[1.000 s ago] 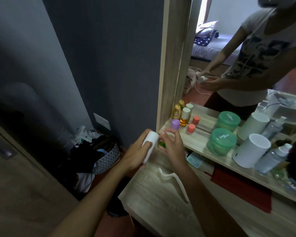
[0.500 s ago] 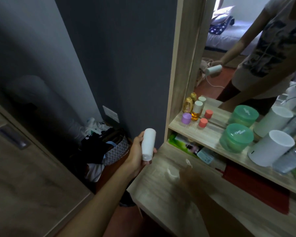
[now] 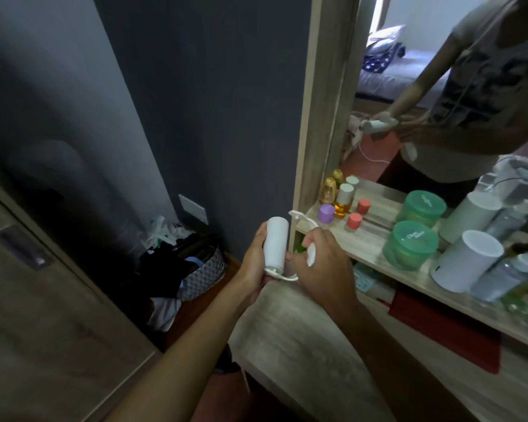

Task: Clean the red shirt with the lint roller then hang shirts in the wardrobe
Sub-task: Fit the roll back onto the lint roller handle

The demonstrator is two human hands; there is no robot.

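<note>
We stand at a wooden desk [image 3: 302,339] with a mirror [image 3: 439,86] rising behind it, and a shelf [image 3: 369,239] between them carrying jars and bottles: two green tubs [image 3: 410,245], white cylinders [image 3: 467,260], small capped bottles [image 3: 343,201]. On the floor to the left sits a basket [image 3: 201,269] heaped with clothes. No red shirt can be picked out for certain from here.

Over the near corner of the desk we hold the lint roller [image 3: 275,245], still in two pieces by the look of it. Our left hand [image 3: 255,260] wraps its fingers round the white roll, keeping it upright with its long axis nearly vertical, closed top pointing up and open end down, we judge so that the frame can be fed in from below. Our right hand [image 3: 320,260] is curled round the white handle [image 3: 301,220], whose thin arm loops under the roll's lower end while its other tip sticks up by the shelf edge. Both hands are closed on their parts and nearly touching, held clear of the clutter, likely so nothing gets knocked while the parts are mated.
</note>
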